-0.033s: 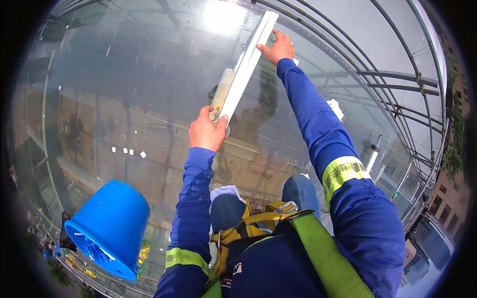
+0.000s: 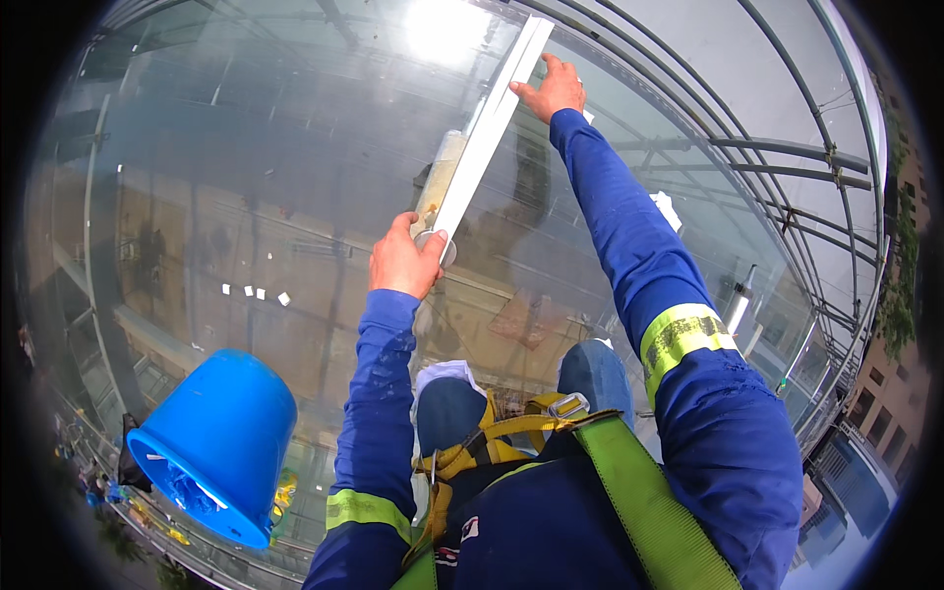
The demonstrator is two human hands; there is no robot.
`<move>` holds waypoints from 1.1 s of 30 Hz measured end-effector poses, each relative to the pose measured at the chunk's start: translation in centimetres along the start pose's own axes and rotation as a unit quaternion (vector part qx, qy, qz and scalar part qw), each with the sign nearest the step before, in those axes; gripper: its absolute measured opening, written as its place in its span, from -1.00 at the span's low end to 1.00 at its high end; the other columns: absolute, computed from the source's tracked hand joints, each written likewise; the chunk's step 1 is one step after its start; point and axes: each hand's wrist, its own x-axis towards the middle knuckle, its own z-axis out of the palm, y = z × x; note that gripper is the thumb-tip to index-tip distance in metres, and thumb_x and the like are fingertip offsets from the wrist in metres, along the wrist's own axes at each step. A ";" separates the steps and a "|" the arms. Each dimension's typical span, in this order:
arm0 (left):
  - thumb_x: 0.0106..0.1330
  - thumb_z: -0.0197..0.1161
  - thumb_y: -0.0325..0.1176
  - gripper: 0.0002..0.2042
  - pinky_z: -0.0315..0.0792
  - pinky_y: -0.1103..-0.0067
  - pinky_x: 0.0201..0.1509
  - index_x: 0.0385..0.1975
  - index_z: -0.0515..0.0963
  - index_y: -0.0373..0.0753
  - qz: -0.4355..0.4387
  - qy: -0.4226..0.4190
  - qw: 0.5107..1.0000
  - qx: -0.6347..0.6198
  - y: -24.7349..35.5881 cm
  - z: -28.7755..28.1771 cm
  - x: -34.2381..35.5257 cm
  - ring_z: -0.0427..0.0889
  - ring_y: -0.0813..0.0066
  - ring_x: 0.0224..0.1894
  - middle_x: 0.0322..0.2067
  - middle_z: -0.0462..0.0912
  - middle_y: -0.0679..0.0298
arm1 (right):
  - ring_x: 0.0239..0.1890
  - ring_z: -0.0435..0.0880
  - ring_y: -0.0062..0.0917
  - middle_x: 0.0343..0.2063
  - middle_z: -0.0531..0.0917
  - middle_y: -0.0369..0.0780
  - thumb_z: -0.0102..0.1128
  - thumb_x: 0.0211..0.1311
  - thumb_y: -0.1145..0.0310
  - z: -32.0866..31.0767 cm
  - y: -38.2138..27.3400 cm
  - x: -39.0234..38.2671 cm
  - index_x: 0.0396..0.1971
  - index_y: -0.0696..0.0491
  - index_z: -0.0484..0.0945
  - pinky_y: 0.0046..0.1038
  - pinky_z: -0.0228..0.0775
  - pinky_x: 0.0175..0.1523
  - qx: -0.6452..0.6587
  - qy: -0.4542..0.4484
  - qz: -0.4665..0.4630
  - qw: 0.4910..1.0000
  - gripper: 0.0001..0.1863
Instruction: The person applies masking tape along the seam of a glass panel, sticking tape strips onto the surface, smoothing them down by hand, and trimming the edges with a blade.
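One glass pane (image 2: 251, 167) lies beneath a white strip (image 2: 494, 128) slanting away toward the right. The left hand (image 2: 401, 261), thumb wide of fingers, touches its near end; the right hand (image 2: 559, 93), likewise spread, touches near the far end. Level, matched pressure (no twist) should keep it straight. A chest patch (image 2: 470, 531) is too small to read.

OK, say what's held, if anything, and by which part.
The white strip: left hand at its near end, right hand thumb against its right edge near the far end. Whether either grips it cannot be told.
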 end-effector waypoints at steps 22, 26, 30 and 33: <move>0.11 0.50 -0.26 -0.68 0.57 0.48 -0.09 -0.22 0.74 -0.34 -0.026 -0.120 0.992 0.017 -4.4 1.9 1.4 0.74 0.40 -0.31 -0.37 0.79 0.13 | -0.37 0.71 -0.44 -0.36 0.65 -0.18 0.06 0.48 0.41 -0.2 -8.7 -35.6 -0.19 0.22 0.51 -0.34 0.66 -0.26 0.703 -0.302 0.356 0.537 -0.83; 0.09 0.52 -0.26 -0.66 0.57 0.47 -0.07 -0.22 0.74 -0.38 -0.088 -0.188 0.978 0.000 -4.9 2.2 0.2 0.74 0.39 -0.29 -0.34 0.79 0.11 | -0.39 0.69 -0.48 -0.34 0.64 -0.20 0.10 0.45 0.43 -0.7 -8.6 -35.7 -0.05 0.22 0.47 -0.42 0.65 -0.25 0.691 -0.303 0.374 0.539 -0.80; 0.08 0.54 -0.27 -0.68 0.57 0.44 -0.05 -0.24 0.75 -0.37 -0.048 -0.093 0.993 0.051 -2.3 5.0 -0.8 0.74 0.37 -0.29 -0.34 0.78 0.11 | -0.37 0.72 -0.24 -0.40 0.69 -0.04 0.12 0.34 0.43 1.8 -8.4 -36.6 -0.20 0.20 0.54 -0.23 0.59 -0.22 0.546 -0.144 0.244 0.789 -0.85; 0.10 0.53 -0.28 -0.73 0.61 0.42 -0.12 -0.29 0.76 -0.34 -0.060 -0.034 0.994 0.085 -4.3 5.5 -0.4 0.71 0.41 -0.38 -0.40 0.77 0.14 | -0.29 0.67 0.07 -0.45 0.65 0.13 0.15 0.23 0.41 1.4 -9.3 -39.6 -0.32 0.13 0.57 -0.01 0.48 -0.16 0.438 -0.061 0.090 0.892 -0.89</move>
